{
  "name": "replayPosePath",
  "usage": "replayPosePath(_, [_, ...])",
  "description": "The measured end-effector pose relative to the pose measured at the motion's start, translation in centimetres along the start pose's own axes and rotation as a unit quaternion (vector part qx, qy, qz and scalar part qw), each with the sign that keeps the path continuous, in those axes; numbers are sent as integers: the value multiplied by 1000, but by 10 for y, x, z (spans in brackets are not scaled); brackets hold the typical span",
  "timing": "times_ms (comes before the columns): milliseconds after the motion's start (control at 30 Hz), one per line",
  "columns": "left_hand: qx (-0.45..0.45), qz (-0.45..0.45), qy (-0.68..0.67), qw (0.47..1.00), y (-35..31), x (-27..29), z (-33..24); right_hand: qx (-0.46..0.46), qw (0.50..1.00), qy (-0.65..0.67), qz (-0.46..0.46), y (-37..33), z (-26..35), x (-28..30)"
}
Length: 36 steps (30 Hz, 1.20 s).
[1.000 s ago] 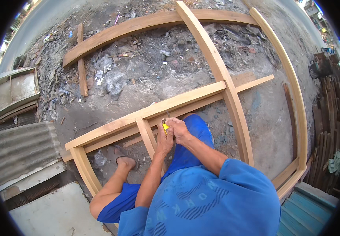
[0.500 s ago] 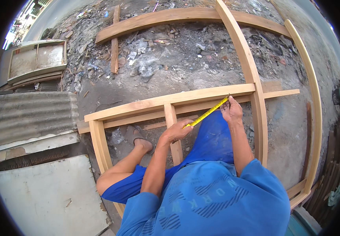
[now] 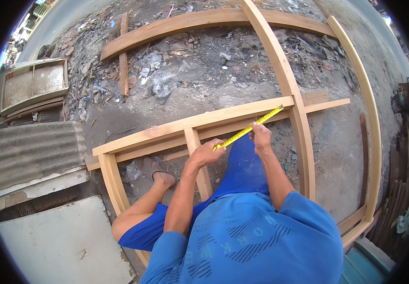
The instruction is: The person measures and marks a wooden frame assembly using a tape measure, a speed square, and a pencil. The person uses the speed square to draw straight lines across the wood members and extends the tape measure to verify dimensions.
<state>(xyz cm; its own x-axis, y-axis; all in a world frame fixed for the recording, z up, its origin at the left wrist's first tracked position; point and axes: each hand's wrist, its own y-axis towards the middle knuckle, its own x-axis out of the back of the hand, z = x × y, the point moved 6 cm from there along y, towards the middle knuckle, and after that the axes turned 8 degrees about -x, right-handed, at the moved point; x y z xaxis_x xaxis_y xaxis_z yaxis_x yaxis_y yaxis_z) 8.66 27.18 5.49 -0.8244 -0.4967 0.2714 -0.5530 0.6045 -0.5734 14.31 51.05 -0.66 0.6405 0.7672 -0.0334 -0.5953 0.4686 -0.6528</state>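
Note:
A yellow tape measure (image 3: 239, 136) stretches between my hands, its blade slanting up to the right over the wooden frame. My left hand (image 3: 205, 153) is closed around the near end of the tape, and any case is hidden in the palm. Fingers of my right hand (image 3: 261, 137) pinch the blade partway along, so its free end sticks out beyond them close to the frame's long top rail (image 3: 190, 124). Below the left hand runs a short crosspiece (image 3: 199, 165) joined to that rail. A long upright beam (image 3: 295, 111) meets the rail's right end.
Another long beam (image 3: 363, 85) curves along the right, and a thick plank (image 3: 176, 26) lies across rubble at the back. Corrugated sheets (image 3: 34, 151) and a pale panel (image 3: 62, 236) lie at the left. My sandalled foot (image 3: 159, 173) stands inside the frame.
My right hand has slid back from the blade's tip toward my left hand, leaving the end free beyond the fingers. The whole view has shifted, so the scene sits farther left.

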Motion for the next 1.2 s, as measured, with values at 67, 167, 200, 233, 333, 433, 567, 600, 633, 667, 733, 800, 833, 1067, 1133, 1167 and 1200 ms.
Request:
replayPosePath(67, [43,12,41,998,-5,20,2,-1,999,35,-28,22,7,14])
replayPosePath(167, [33,2,84,996,-5,32,5,-21,995,76,-65,38,13,24])
replayPosePath(200, [24,-4,93,995,-2,33,4,-25,993,84,-79,41,16,28])
replayPosePath(233, [32,3,95,995,-1,32,-3,-22,992,93,-86,44,15,33])
replayPosePath(333, [31,8,107,994,7,27,-20,-26,987,121,-104,54,15,45])
replayPosePath(433, [-13,-9,123,992,22,22,-15,-53,980,153,-116,63,17,48])
replayPosePath(567, [-16,-5,113,993,30,20,-25,-86,971,185,-123,65,17,50])
replayPosePath(600, [-7,-1,110,994,30,20,-30,-93,969,194,-124,66,17,51])
replayPosePath(633, [-11,-4,115,993,29,21,-34,-111,966,199,-124,64,17,49])
replayPosePath(667, [-14,-8,121,993,29,22,-38,-129,962,204,-124,63,17,48])
replayPosePath(733, [1,-2,114,993,29,23,-44,-145,960,210,-120,62,17,47])
replayPosePath(800, [38,16,90,995,29,23,-50,-141,961,210,-111,62,18,50])
replayPosePath(833, [48,25,82,995,27,25,-54,-139,962,207,-112,63,18,51])
replayPosePath(1067, [-72,-41,218,972,23,44,-22,-109,976,177,-60,72,9,45])
replayPosePath(1133, [-46,-59,256,964,10,61,-15,-100,984,146,-22,67,1,49])
replayPosePath(1167, [-31,-86,281,955,1,72,-1,-100,988,119,-17,55,4,45])
replayPosePath(1200, [-21,-113,306,945,-8,83,11,-98,992,85,-8,48,3,44])
